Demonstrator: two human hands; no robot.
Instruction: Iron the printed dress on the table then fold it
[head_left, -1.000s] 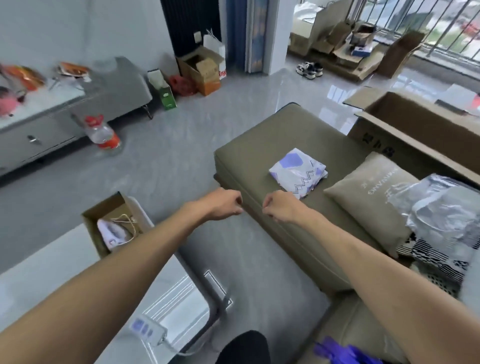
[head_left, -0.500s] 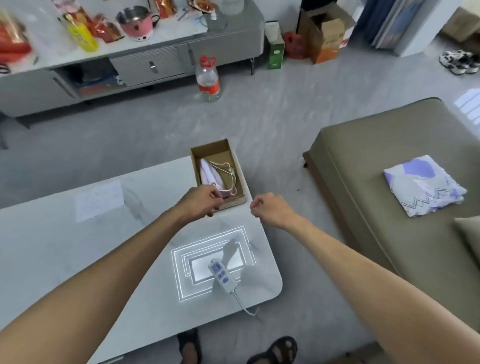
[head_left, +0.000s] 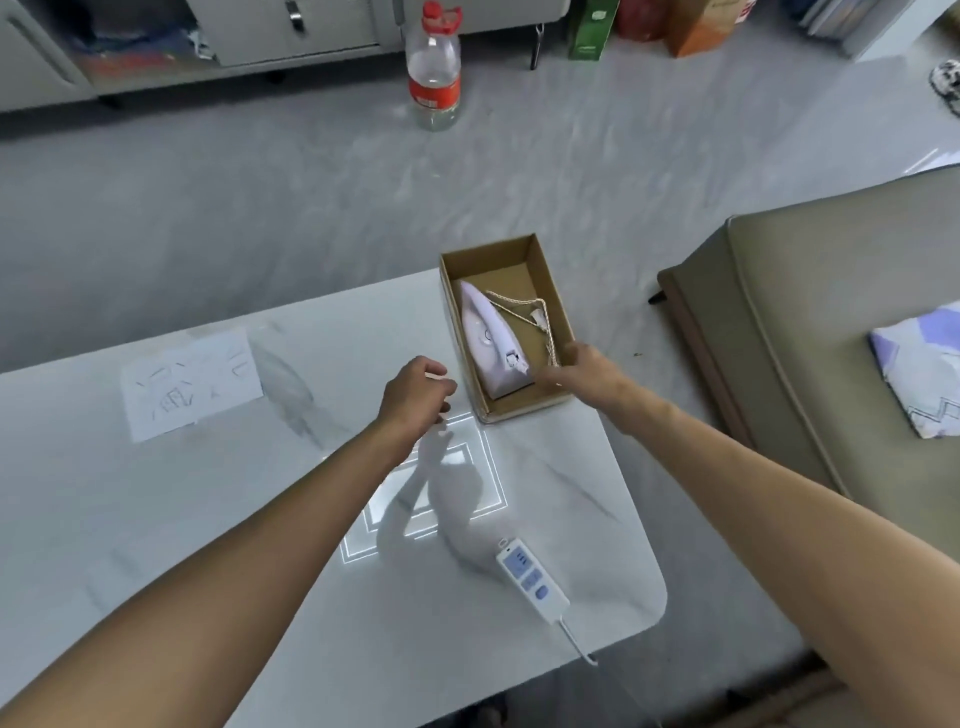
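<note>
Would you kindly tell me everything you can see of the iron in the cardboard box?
The iron is small, white to pale lilac and plastic-looking, with a round dial on its body. It lies lengthwise in an open cardboard box at the far right corner of the table, its pointed tip away from the person. Its beige braided cord lies loose beside it in the box. The right hand reaches in at its rear end; whether the fingers touch it cannot be told.

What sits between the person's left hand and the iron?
In the head view, only the left wall of the cardboard box: the iron lies inside it, and the left hand hovers over the table just outside.
</note>
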